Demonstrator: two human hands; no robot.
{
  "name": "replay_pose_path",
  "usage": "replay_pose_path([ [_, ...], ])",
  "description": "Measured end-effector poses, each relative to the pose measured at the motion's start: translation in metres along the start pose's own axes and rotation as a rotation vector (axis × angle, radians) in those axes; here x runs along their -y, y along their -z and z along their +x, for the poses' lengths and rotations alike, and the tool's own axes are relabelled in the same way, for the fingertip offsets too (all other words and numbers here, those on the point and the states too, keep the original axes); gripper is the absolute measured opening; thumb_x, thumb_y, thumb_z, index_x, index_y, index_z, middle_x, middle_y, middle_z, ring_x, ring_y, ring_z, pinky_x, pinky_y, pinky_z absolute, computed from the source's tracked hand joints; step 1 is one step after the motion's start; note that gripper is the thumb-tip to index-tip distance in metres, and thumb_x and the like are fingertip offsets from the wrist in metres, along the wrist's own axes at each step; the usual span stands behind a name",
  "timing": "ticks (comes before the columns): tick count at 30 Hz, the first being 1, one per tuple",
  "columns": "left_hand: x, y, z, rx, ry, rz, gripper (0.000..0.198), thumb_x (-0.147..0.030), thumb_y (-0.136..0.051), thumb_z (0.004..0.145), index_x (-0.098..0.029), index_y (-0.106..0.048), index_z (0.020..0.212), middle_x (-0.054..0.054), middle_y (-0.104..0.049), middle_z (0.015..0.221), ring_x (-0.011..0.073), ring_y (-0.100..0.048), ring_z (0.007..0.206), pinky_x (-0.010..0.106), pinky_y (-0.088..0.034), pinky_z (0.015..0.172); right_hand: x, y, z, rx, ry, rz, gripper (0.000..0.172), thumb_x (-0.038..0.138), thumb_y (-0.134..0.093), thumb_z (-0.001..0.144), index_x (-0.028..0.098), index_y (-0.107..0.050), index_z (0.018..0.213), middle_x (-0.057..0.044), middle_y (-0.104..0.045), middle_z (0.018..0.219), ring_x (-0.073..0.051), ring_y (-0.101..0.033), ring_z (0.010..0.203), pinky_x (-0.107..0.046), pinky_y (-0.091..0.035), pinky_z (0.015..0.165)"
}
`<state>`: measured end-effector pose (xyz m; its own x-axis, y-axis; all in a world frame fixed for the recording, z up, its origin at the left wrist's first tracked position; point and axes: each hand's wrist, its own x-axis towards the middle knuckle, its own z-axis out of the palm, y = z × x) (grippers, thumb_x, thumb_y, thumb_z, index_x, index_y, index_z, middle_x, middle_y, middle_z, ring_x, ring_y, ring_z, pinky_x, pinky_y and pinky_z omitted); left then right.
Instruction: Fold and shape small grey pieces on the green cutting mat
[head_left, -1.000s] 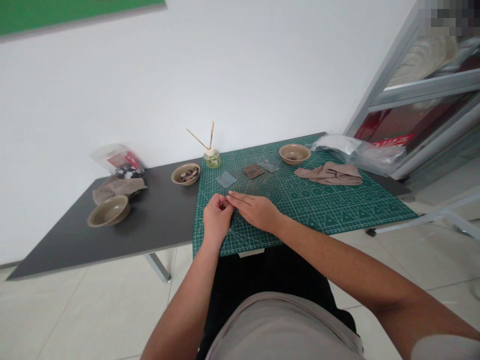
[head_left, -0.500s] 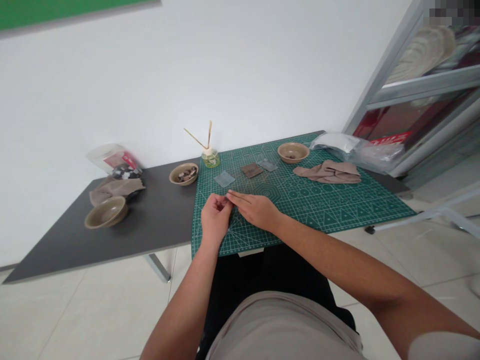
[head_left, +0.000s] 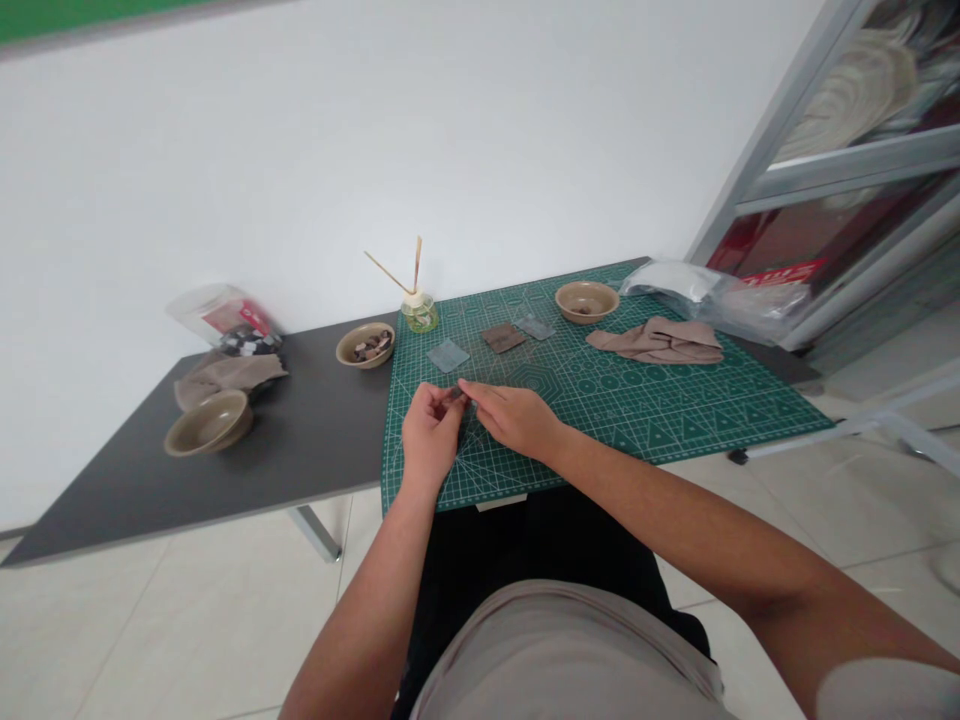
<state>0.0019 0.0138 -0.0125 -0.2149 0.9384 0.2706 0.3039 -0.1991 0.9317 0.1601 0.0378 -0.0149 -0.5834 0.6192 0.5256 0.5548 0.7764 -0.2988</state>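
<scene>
A small dark brownish piece (head_left: pixel 454 394) shows between my fingertips, too small to name for sure. My left hand (head_left: pixel 430 430) is closed on it in a pinch between thumb and fingers. My right hand (head_left: pixel 517 418) meets it from the right, its thumb and fingertips pressed together at the piece. Both hands are over the near left part of the green cutting mat (head_left: pixel 645 400). Just beyond them lie a clear greyish square sheet (head_left: pixel 448 355), a brown square sheet (head_left: pixel 502 338) and another clear sheet (head_left: pixel 535 327).
On the left are a bowl of small pieces (head_left: pixel 366 346), another bowl (head_left: pixel 208 424), a cloth (head_left: pixel 232 372) and a clear tub (head_left: pixel 229 318). A reed diffuser (head_left: pixel 420 312) stands by the wall. At right are a bowl (head_left: pixel 587 302), a folded cloth (head_left: pixel 660 342) and a plastic bag (head_left: pixel 712 295).
My right fingertips have shifted slightly, and the dark piece between my hands now shows more clearly. The things on the table have stayed in place; the view has moved a little.
</scene>
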Motion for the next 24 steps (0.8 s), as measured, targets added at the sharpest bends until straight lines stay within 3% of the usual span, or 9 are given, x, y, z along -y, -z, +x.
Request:
replay_pose_path([
  [5, -0.0015, -0.0002, -0.0013, 0.009, -0.017, -0.018, 0.02, -0.03, -0.063, 0.082, -0.023, -0.048, 0.072, -0.005, -0.051, 0.063, 0.0114, -0.047, 0.058, 0.024, -0.037, 0.058, 0.0, 0.0005, -0.0004, -0.024, 0.076, 0.018, 0.047, 0.01, -0.041, 0.095, 0.014, -0.051, 0.14, -0.013, -0.059, 0.14, -0.02, -0.059, 0.127, -0.037, -0.052, 0.104],
  [11, -0.0033, -0.0004, -0.0024, -0.057, -0.058, -0.073, 0.015, -0.031, -0.065, 0.08, -0.023, -0.052, 0.078, -0.003, -0.059, 0.074, 0.013, -0.059, 0.071, 0.025, -0.047, 0.068, -0.0008, 0.0002, 0.0005, 0.025, -0.085, 0.012, 0.044, 0.014, -0.046, 0.094, 0.014, -0.055, 0.137, -0.012, -0.068, 0.127, -0.022, -0.069, 0.11, -0.036, -0.057, 0.092],
  [14, -0.0032, 0.0, -0.0006, -0.096, -0.048, -0.103, 0.016, -0.028, -0.068, 0.078, -0.022, -0.053, 0.08, -0.002, -0.06, 0.076, 0.0124, -0.061, 0.07, 0.026, -0.05, 0.07, -0.0024, 0.0009, 0.001, -0.025, -0.139, 0.03, 0.044, 0.014, -0.045, 0.094, 0.013, -0.054, 0.137, -0.012, -0.069, 0.125, -0.023, -0.069, 0.108, -0.037, -0.057, 0.092],
  [17, -0.0019, -0.0002, 0.0012, -0.053, -0.008, -0.198, 0.02, -0.029, -0.068, 0.078, -0.023, -0.055, 0.092, -0.005, -0.061, 0.073, 0.0125, -0.064, 0.065, 0.028, -0.054, 0.069, -0.0049, 0.0017, 0.001, -0.09, -0.18, 0.069, 0.043, 0.015, -0.043, 0.094, 0.015, -0.054, 0.136, -0.011, -0.07, 0.123, -0.022, -0.07, 0.105, -0.036, -0.056, 0.09],
  [24, 0.0052, -0.0025, 0.0037, 0.019, 0.086, -0.299, 0.033, -0.03, -0.075, 0.07, -0.02, -0.062, 0.098, 0.0, -0.07, 0.081, 0.0164, -0.07, 0.076, 0.033, -0.058, 0.077, -0.0092, 0.0003, 0.0024, -0.236, -0.124, 0.136, 0.042, 0.009, -0.042, 0.093, 0.016, -0.058, 0.131, -0.009, -0.07, 0.123, -0.02, -0.065, 0.115, -0.039, -0.053, 0.101],
])
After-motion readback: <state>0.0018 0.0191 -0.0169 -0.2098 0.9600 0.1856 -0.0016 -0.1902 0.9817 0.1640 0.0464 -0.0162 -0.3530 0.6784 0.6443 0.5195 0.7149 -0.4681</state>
